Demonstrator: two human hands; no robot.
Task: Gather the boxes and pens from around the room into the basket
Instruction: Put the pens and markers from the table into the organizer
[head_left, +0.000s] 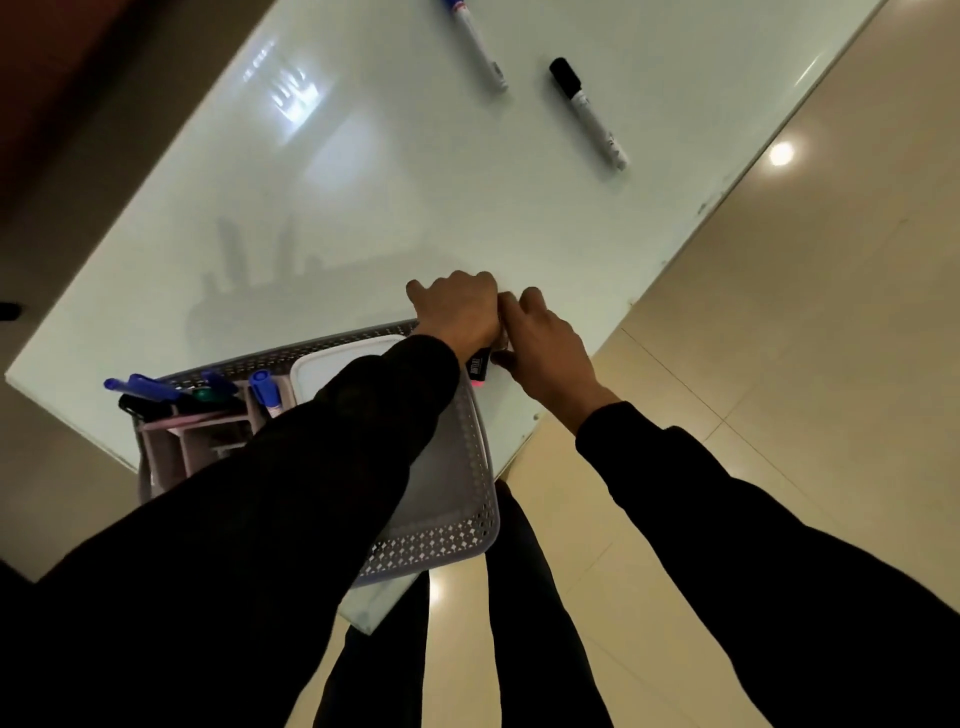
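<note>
- My left grip (457, 309): arm outstretched over the basket (467, 540), fingers curled round a black pen (479, 368).
- My right grip (545, 348): fingers bent, pinching that pen's top.

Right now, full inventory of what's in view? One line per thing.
table: 1, pale glass top, fills the upper frame.
loose markers: 2, white barrels; blue-capped marker at the top edge, black-capped marker to its right, both on the table.
basket: 1, grey perforated, on the table's near corner.
lidded box: 1, white, inside the basket, partly hidden by a sleeve.
pen holder: 1, pink, at the basket's left end.
pens in holder: several, mostly blue, one green, one black; exact count unclear.
highlighter: 1, black body, pink end, held over the basket rim.
floor: beige tiles.
left hand: grips the highlighter.
right hand: pinches the highlighter.
</note>
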